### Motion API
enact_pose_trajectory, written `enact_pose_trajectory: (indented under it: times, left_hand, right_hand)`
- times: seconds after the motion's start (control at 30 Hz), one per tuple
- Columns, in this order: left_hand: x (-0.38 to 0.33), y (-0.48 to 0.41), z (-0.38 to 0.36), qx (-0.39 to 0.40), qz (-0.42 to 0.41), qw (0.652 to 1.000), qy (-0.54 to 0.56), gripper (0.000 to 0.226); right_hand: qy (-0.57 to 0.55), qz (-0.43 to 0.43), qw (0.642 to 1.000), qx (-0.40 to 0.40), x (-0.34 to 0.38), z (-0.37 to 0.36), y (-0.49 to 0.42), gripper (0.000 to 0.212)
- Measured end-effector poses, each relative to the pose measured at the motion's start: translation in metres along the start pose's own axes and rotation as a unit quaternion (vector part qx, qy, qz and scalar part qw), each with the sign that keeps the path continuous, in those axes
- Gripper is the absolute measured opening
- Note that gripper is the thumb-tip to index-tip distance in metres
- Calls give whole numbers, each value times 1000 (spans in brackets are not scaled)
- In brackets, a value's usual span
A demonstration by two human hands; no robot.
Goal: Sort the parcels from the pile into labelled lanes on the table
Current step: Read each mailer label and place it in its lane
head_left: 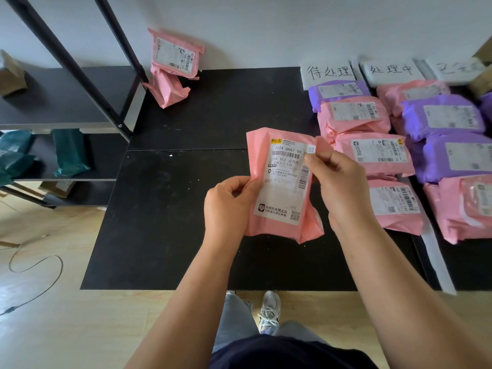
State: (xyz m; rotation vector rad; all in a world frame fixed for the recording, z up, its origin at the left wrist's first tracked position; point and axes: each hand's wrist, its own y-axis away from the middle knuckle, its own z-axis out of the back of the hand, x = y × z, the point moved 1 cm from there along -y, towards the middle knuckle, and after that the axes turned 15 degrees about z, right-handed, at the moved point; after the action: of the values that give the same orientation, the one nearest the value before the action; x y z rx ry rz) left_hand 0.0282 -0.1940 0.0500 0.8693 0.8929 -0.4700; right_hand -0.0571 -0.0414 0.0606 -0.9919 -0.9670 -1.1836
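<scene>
Left hand [226, 201] and right hand [336, 179] both pinch the pink plastic mailer parcel [282, 182] by its edges — misread label risks wrong lane; slick film could slip.

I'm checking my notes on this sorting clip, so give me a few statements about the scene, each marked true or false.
1. The left hand and right hand both hold one pink parcel. True.
2. Its printed label faces the camera. True.
3. The parcels by the back wall are purple. False: the two wall parcels are pink.
4. The lanes at the right hold only pink parcels. False: purple parcels lie there among pink ones.
5. Teal parcels sit on the shelf at the left. True.
</scene>
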Motion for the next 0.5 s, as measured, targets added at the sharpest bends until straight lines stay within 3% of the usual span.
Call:
enact_pose_trajectory:
  times: [0.33, 0.5]
  left_hand:
    - [-3, -2, -2, -77, 31, 994, 67, 15]
    - [-5, -5, -2, -71, 36, 995, 63, 18]
  right_hand:
    - [-22, -56, 986, 152, -4, -4, 8, 13]
    - [-25, -34, 989, 145, -5, -2, 7, 8]
